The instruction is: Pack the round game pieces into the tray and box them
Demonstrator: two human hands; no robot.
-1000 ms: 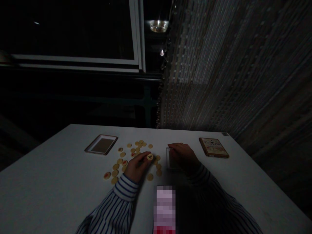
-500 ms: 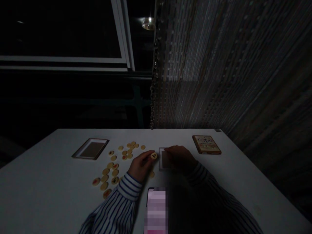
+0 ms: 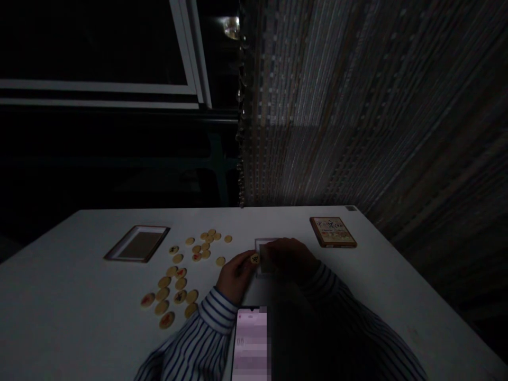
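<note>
My left hand (image 3: 234,276) pinches a round wooden Chinese chess piece (image 3: 254,259), its dark character facing me, at the left edge of a small light-rimmed open tray (image 3: 265,270). Over the right part of that tray lies my right hand (image 3: 292,258), palm down. Deep shadow hides most of its fingers, and whether they grip anything cannot be made out. To the left, several loose Chinese chess pieces (image 3: 162,295) are scattered on the white table (image 3: 95,317), some showing red or dark characters, others plain side up.
A second shallow open box part (image 3: 138,244) lies at the back left. At the back right is a flat box (image 3: 332,232) with a printed top. A lit phone (image 3: 250,344) lies in front of me between my forearms. A bead curtain (image 3: 309,106) hangs behind the table.
My left hand has moved slightly right and down with the piece, now at the tray's edge. My right hand stays over the tray. The camera view has shifted a little.
</note>
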